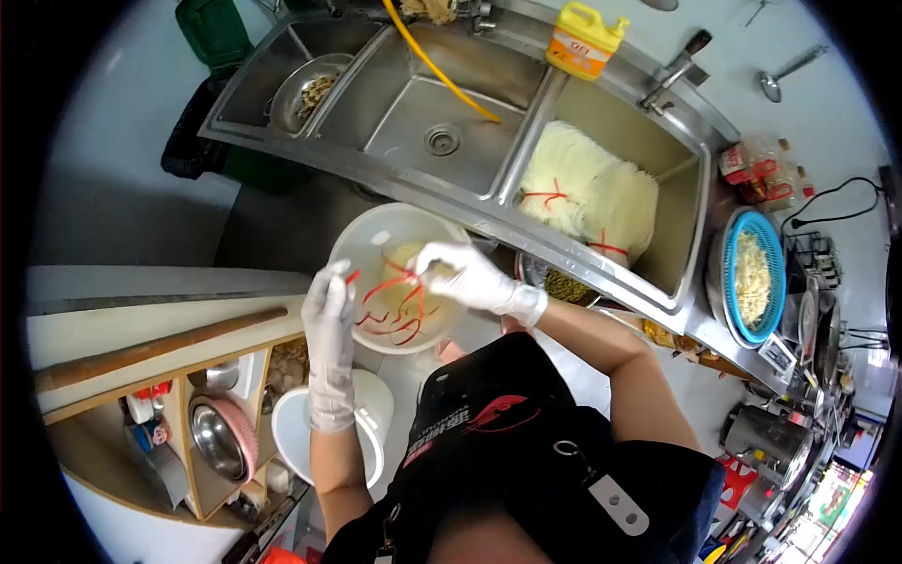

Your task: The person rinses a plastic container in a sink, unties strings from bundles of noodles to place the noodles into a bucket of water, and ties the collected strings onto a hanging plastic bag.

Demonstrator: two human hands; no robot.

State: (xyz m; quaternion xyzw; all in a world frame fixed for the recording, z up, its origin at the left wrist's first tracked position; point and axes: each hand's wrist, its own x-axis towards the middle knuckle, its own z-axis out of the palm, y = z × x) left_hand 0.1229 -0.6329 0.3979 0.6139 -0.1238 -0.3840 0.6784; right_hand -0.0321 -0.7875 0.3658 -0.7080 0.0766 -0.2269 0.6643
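Both my hands wear thin white gloves. My left hand (329, 305) is raised at the left rim of a white plastic tub (343, 249), fingers closed, with a short bit of red tie (353, 276) at its fingertips. Over the tub, my right hand (465, 275) pinches a red tie strip (406, 270). Several loose red strips (406, 329) lie in the tub below, beside something pale yellow, partly hidden by my right hand. In the right sink basin rest bundles of fine white noodles (583, 174), with red ties around some of them.
The steel sink (442, 99) has a yellow hose (427, 58) in its middle basin and a bowl (287, 94) in the left one. A yellow jug (587, 42) stands behind. A blue basket (775, 273) sits right; a white bucket (376, 414) and shelves (193, 451) lie left.
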